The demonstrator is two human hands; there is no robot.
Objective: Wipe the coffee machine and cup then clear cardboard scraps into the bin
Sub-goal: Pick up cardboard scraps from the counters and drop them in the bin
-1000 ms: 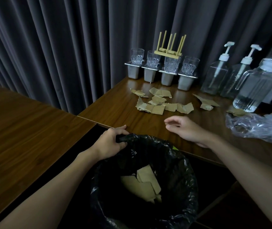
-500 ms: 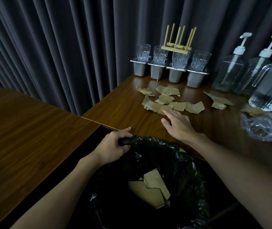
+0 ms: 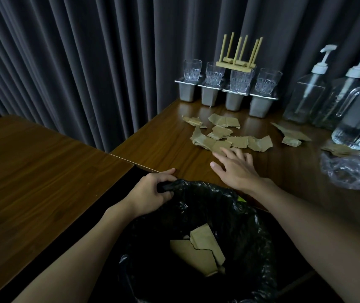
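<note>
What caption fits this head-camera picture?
Left hand grips the bin bag; open right hand reaches for cardboard scraps on the table.

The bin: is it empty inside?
No, several cardboard scraps lie at the bottom of the bin, on its black liner.

Torn brown cardboard scraps (image 3: 238,142) lie flat and overlapping in a loose cluster toward the table's (image 3: 163,147) back edge, with a few more apart to the right. The bin (image 3: 251,215), lined in black plastic, stands below the front edge and holds several larger pieces (image 3: 198,248).
</note>
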